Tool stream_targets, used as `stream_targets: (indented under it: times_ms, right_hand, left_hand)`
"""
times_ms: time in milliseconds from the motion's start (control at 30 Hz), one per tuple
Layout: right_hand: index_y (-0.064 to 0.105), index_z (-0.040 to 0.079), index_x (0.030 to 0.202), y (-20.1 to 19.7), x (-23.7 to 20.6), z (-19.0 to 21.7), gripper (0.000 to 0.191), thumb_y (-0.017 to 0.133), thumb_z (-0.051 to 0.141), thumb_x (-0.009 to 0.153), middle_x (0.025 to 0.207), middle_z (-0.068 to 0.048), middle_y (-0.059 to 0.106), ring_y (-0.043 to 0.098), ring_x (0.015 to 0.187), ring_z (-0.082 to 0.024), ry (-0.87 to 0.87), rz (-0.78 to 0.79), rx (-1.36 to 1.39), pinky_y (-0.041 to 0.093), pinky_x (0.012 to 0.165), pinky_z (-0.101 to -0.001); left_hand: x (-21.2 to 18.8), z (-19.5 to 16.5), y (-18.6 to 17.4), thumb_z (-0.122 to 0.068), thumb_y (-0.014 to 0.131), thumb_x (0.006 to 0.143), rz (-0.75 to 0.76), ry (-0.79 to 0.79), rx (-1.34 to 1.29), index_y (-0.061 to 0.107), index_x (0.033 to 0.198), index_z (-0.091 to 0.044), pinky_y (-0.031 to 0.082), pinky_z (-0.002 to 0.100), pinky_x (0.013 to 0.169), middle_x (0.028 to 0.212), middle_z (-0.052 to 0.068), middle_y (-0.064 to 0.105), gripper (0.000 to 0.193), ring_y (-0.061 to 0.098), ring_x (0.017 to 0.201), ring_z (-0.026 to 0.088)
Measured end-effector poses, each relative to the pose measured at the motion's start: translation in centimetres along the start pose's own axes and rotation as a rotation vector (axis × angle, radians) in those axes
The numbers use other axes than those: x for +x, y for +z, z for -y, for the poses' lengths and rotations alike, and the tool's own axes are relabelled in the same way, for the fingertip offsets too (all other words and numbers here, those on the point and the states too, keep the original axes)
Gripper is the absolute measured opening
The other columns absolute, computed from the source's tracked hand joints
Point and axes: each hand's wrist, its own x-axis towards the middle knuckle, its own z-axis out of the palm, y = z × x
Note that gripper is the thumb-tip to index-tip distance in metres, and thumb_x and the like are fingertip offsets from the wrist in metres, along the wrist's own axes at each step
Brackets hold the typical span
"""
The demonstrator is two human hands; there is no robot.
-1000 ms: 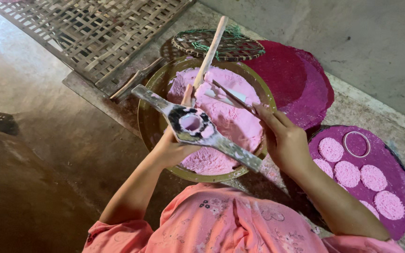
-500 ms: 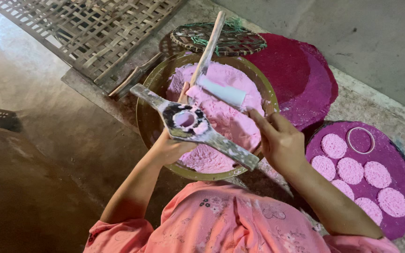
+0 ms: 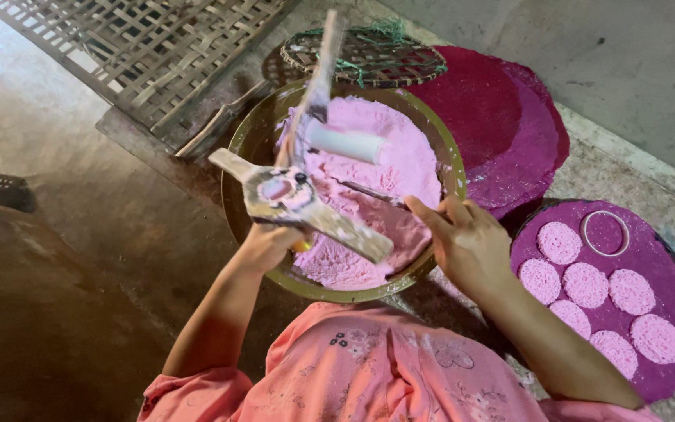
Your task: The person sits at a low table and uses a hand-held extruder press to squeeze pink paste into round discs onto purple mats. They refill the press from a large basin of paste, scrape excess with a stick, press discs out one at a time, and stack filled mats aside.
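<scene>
so, near to far:

sleeve and arms: pink flowered clothing fills the bottom edge; both forearms reach up from it toward the bowl.

left hand: the left hand sits under the press, fingers curled closed around its lower arm from beneath; the fingertips themselves are hidden.

right hand: the right hand is over the bowl's near right rim, fingers pinched shut on a thin metal blade whose far end lies on the powder.

press: a hinged flat mould press crusted with pink, held above the left part of the bowl; its round cavity shows pink filling, and its upper arm stands up steeply.

what has changed: a second ago the blade was up beside the press cavity; now it is lower and further right, against the powder, and a white cylinder shows on the raised arm that was not plain before. judged from that, the work has shifted from the cavity to the powder heap.

bowl: a wide brass-coloured bowl on the floor, holding heaped pink powder.

right tray: a round purple-stained tray just beside the right wrist, bearing seven pink pressed discs and a bare metal ring.

further off: a stack of magenta round mats behind the bowl, a small woven basket lid touching them, and a large bamboo lattice lying on the concrete floor.
</scene>
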Motion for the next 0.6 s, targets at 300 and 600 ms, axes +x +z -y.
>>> stream_targets:
  times_ms: [300,600]
  right_hand:
    - [0.069,0.036,0.135,-0.6,1.1,-2.1,0.059,0.059,0.005,0.086,0.086,-0.005,0.064,0.067,0.074,-0.024,0.049,0.566,0.057,0.055,0.063,-0.0374]
    - [0.064,0.017,0.139,-2.5,3.0,0.1,0.053,0.069,0.000,0.089,0.086,-0.010,0.061,0.064,0.069,-0.025,-0.009,0.173,0.459,0.053,0.061,-0.0386]
  left_hand:
    - [-0.7,2.8,-4.0,0.001,0.072,0.082,-0.088,0.114,-0.058,0.065,0.113,-0.001,0.052,0.032,0.091,0.110,0.006,0.068,0.032,0.065,0.103,0.018]
    - [-1.5,-0.3,-0.6,-0.018,0.079,0.093,0.191,-0.052,-0.454,0.055,0.135,-0.003,0.053,0.031,0.091,0.122,0.007,0.060,0.051,0.062,0.109,0.017]
